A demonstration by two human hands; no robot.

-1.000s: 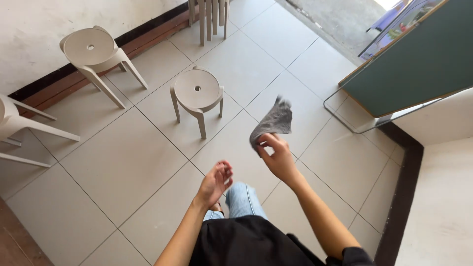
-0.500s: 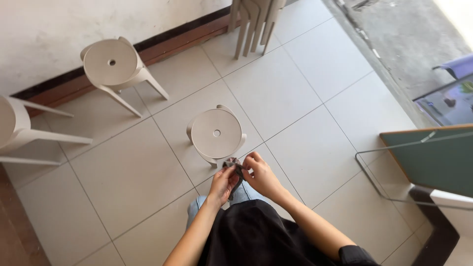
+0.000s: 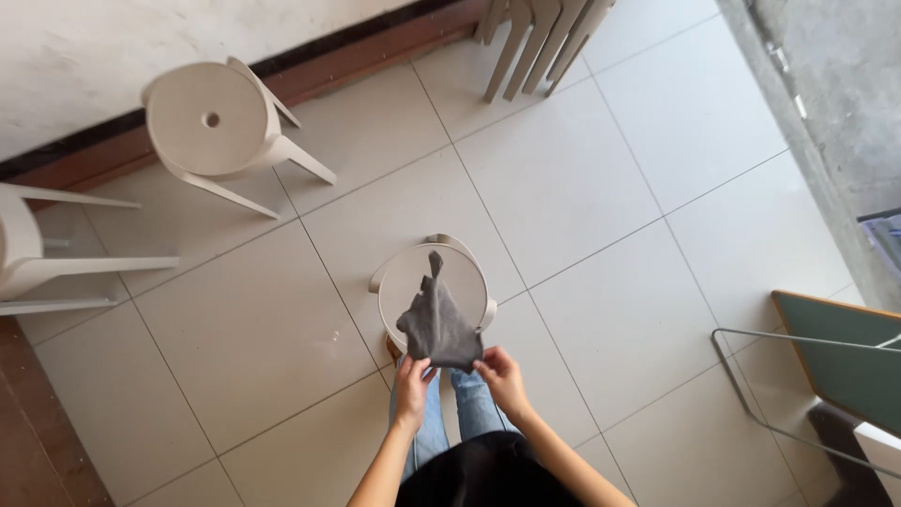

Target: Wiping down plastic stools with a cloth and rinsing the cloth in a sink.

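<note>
Both the left hand (image 3: 411, 383) and right hand (image 3: 500, 373) pinch the near edge of the grey cloth (image 3: 437, 324), spread above the round stool (image 3: 434, 282); keeping that edge taut should lay it flat across the seat.

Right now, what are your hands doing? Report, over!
Left hand and right hand both gripping grey cloth. Cloth held over round white stool. Nothing in the way.
</note>
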